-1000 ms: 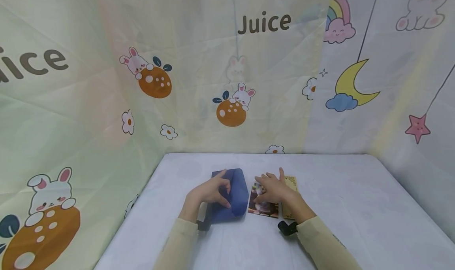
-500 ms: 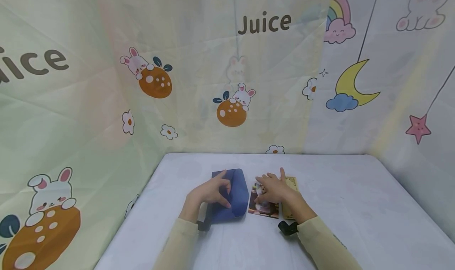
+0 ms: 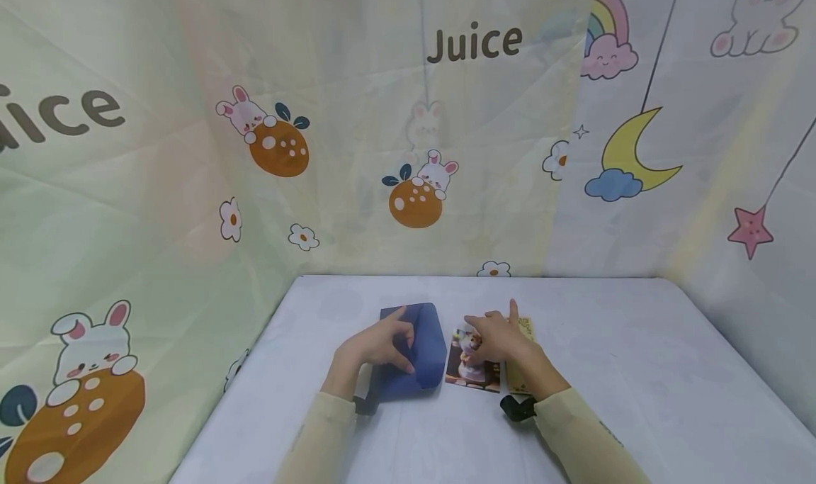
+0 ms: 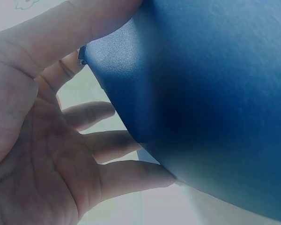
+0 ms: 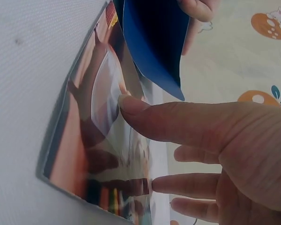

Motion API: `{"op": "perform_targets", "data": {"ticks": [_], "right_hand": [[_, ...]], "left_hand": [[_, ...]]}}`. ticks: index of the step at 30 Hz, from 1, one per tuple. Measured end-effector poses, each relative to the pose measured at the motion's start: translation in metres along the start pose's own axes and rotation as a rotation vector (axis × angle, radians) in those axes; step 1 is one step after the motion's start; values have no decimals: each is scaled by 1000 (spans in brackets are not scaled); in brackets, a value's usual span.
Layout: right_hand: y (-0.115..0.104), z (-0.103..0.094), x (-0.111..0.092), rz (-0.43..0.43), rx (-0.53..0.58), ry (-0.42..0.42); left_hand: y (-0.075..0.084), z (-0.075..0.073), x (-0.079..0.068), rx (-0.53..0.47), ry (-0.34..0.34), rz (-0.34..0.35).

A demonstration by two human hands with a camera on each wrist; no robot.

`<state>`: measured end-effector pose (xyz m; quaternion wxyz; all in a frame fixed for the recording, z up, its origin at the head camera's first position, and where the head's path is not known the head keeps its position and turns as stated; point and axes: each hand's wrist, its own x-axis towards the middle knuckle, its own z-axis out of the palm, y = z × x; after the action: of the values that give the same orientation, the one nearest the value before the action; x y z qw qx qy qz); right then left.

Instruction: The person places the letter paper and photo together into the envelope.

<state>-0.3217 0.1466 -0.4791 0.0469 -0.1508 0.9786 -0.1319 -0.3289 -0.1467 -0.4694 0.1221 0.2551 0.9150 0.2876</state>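
Blue envelope, left of glossy photo; probably light, easily creased; best to take by edges; pinched in left hand; above photo, with right hand unclenched; touching or not, cannot tell.

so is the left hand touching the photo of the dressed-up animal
Apart. The head view shows it: part of the blue envelope lies between the left hand and the photo.
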Motion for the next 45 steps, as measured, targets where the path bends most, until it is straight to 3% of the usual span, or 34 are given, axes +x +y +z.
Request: {"op": "perform_targets", "data": {"ticks": [38,45], "right_hand": [[-3,-2,0,-1,-4,19],[0,-8,-3,-5,-36,-23]], "left_hand": [[-1,1,1,9,-2,16],[-1,1,1,12,1,31]]}}
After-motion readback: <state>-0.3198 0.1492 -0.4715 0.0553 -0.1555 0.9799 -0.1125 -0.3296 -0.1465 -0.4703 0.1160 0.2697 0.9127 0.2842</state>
